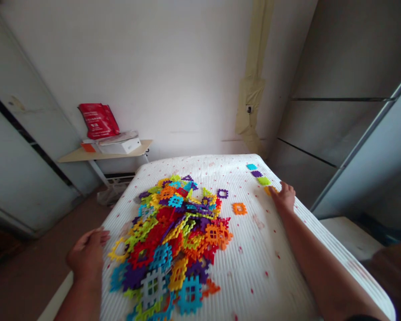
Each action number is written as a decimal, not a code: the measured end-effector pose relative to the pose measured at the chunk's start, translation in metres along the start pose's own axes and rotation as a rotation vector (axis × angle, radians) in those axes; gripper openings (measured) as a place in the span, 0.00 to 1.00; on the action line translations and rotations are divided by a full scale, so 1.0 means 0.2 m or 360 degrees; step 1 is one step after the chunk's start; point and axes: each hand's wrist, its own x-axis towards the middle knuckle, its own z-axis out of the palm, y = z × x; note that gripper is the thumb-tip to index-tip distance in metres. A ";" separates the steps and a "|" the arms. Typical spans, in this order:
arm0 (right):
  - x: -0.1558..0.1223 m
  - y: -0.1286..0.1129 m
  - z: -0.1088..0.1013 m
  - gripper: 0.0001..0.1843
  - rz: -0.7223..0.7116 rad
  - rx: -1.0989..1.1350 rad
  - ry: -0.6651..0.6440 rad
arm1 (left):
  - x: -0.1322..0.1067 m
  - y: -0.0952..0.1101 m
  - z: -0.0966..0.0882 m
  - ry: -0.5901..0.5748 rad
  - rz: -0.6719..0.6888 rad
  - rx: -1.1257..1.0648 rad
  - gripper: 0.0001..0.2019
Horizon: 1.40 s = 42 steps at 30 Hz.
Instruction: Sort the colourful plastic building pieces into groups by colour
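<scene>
A white ribbed mattress (254, 267) fills the head view, a heap of plastic lattice tiles (167, 236) just right of the spread left hand (87, 256). The right hand (283, 198) lies over an orange tile (269, 190) (pinching or not, hard to tell), a row of lime, purple and teal tiles (256, 174) just beyond its fingers.
</scene>
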 end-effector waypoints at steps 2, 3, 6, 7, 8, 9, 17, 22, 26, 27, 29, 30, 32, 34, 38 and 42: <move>0.01 0.03 0.00 0.29 -0.0016 0.0173 0.0148 | -0.01 0.01 -0.02 -0.0020 -0.0016 -0.0077 0.12; 0.02 0.04 -0.01 0.28 -0.0036 0.0239 0.0210 | -0.02 0.01 -0.02 -0.0054 -0.0038 -0.0135 0.13; -0.01 0.03 -0.03 0.22 -0.0160 0.0416 0.0296 | -0.03 -0.01 -0.07 -0.0265 -0.0100 -0.0283 0.14; -0.04 0.01 -0.04 0.20 -0.0219 0.0477 0.0281 | -0.05 -0.02 -0.09 -0.0344 -0.0083 -0.0267 0.15; -0.08 -0.02 -0.05 0.19 -0.0293 0.0537 0.0238 | -0.08 -0.02 -0.12 -0.0424 -0.0017 -0.0193 0.16; -0.12 -0.04 -0.07 0.18 -0.0382 0.0596 0.0166 | -0.11 -0.02 -0.15 -0.0509 0.0112 -0.0059 0.18; -0.52 -0.29 -0.21 0.18 -0.1513 0.0726 -0.0610 | -0.69 -0.01 -0.38 -0.1268 0.2017 0.1085 0.42; -0.69 -0.44 -0.24 0.39 -0.1938 0.0487 -0.0731 | -0.84 -0.07 -0.37 -0.1286 0.2209 0.1337 0.42; -0.77 -0.51 -0.24 0.43 -0.2093 0.0366 -0.0884 | -0.81 -0.07 -0.32 -0.1222 0.2215 0.1440 0.44; -0.78 -0.52 -0.23 0.42 -0.2096 0.0358 -0.0896 | -0.81 -0.06 -0.30 -0.1207 0.2221 0.1453 0.43; -0.78 -0.54 -0.20 0.40 -0.2066 0.0372 -0.0890 | -0.80 -0.04 -0.26 -0.1176 0.2243 0.1455 0.41; -0.78 -0.55 -0.18 0.39 -0.2042 0.0389 -0.0882 | -0.79 -0.03 -0.24 -0.1161 0.2257 0.1444 0.40; -0.77 -0.57 -0.14 0.38 -0.2008 0.0426 -0.0877 | -0.79 -0.02 -0.19 -0.1120 0.2284 0.1414 0.36; -0.76 -0.60 -0.11 0.38 -0.1980 0.0443 -0.0876 | -0.78 -0.02 -0.14 -0.1079 0.2308 0.1393 0.33; -0.73 -0.64 -0.11 0.41 -0.1969 0.0411 -0.0930 | -0.77 -0.04 -0.07 -0.1000 0.2328 0.1383 0.34; -0.68 -0.63 -0.18 0.44 -0.1894 0.0516 -0.0950 | -0.76 -0.04 -0.05 -0.1025 0.2326 0.1316 0.36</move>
